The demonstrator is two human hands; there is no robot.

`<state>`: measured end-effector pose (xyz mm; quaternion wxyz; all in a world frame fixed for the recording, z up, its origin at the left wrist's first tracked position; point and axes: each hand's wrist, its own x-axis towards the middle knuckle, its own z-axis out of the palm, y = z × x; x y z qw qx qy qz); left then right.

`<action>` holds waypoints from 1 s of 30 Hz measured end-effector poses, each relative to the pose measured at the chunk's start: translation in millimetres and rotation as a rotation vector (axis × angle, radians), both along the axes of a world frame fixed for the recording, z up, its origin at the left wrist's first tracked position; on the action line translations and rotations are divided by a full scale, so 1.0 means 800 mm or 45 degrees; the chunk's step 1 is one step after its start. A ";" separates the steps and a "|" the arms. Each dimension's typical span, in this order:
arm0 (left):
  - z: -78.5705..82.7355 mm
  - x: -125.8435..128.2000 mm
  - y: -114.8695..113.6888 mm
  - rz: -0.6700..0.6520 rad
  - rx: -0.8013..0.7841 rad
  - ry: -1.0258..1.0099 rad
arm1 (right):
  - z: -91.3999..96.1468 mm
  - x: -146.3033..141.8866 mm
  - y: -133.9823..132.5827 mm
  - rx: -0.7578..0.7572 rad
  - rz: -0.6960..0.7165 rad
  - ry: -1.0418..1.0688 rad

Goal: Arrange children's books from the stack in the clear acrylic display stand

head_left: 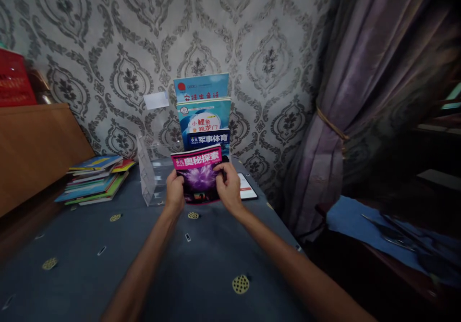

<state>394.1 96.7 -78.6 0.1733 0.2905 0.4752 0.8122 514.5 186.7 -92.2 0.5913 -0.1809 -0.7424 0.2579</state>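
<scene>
My left hand and my right hand both grip a magenta-and-purple book, one on each side edge, holding it upright at the front of a tiered row of books. Behind it stand a dark blue book, a white-and-blue book and a light blue book, each higher than the one in front. They appear to rest in a clear plastic stand on the blue cloth-covered table.
A stack of thin colourful books lies at the table's left. A phone or tablet lies flat right of my hands. A wooden cabinet stands left, a tied purple curtain right, patterned wallpaper behind.
</scene>
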 end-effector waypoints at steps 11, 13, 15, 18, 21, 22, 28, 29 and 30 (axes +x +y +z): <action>0.072 -0.013 0.034 0.078 0.292 0.412 | 0.082 0.024 0.035 0.196 0.261 -0.019; 0.075 -0.014 0.043 0.083 0.315 0.495 | 0.083 0.030 0.043 0.201 0.294 0.001; 0.076 -0.013 0.053 0.080 0.330 0.554 | 0.082 0.035 0.051 0.206 0.315 0.015; 0.073 -0.015 0.066 0.071 0.334 0.602 | 0.078 0.038 0.064 0.201 0.343 0.019; 0.066 -0.022 0.075 0.061 0.311 0.646 | 0.072 0.036 0.075 0.182 0.361 0.011; 0.063 -0.025 0.078 0.060 0.300 0.660 | 0.070 0.034 0.077 0.177 0.368 0.008; 0.042 -0.043 0.086 0.070 0.262 0.680 | 0.059 0.027 0.086 0.184 0.412 -0.043; 0.038 -0.045 0.087 0.076 0.263 0.675 | 0.058 0.027 0.087 0.182 0.412 -0.061; 0.035 -0.047 0.088 0.080 0.263 0.671 | 0.057 0.027 0.088 0.179 0.410 -0.083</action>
